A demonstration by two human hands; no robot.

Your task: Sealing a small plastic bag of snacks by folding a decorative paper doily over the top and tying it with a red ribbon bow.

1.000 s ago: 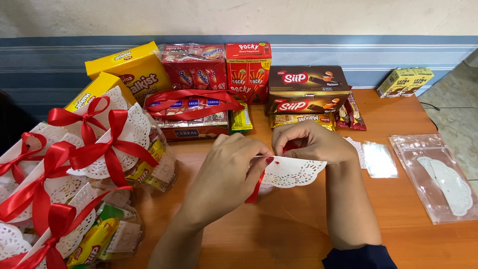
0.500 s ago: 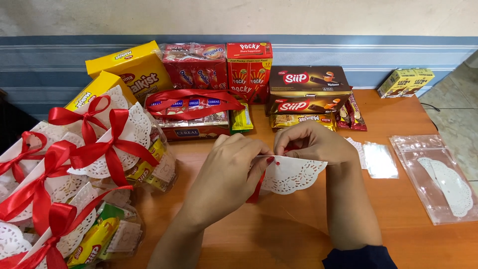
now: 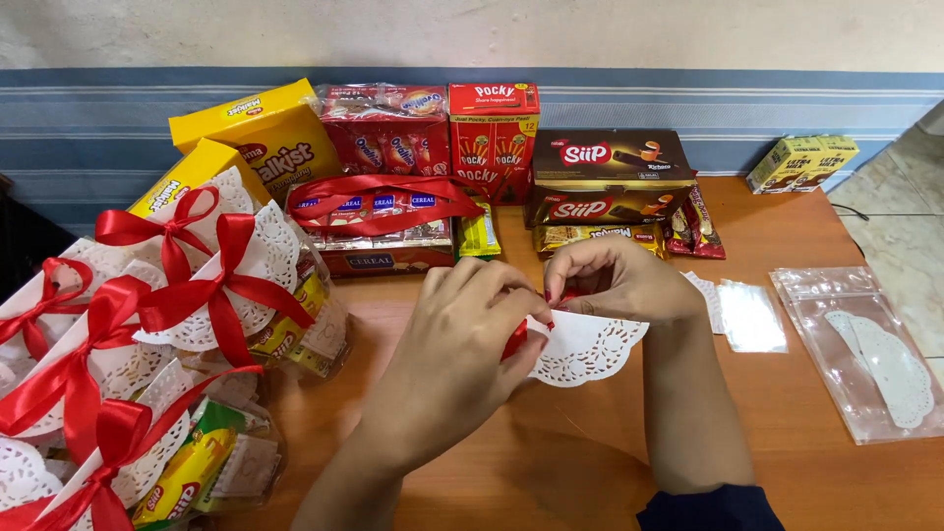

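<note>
Over the middle of the wooden table (image 3: 551, 462), my left hand (image 3: 462, 334) and my right hand (image 3: 615, 280) meet at the top edge of a folded white paper doily (image 3: 585, 349). Both pinch the doily together with a piece of red ribbon (image 3: 514, 340) that shows between my left fingers. The doily hangs below my fingers, just above the tabletop. How the ribbon runs through the doily is hidden by my fingers.
Several clear snack bags topped with doilies and red bows (image 3: 211, 285) crowd the left side. Boxes and packs of snacks (image 3: 492, 133) line the back wall, with loose red ribbon (image 3: 379, 197) on one. A clear pouch of doilies (image 3: 870, 349) and small clear sheets (image 3: 747, 315) lie at right.
My hands have stayed on the doily, with small finger movements at its top edge; the doily has tilted slightly.
</note>
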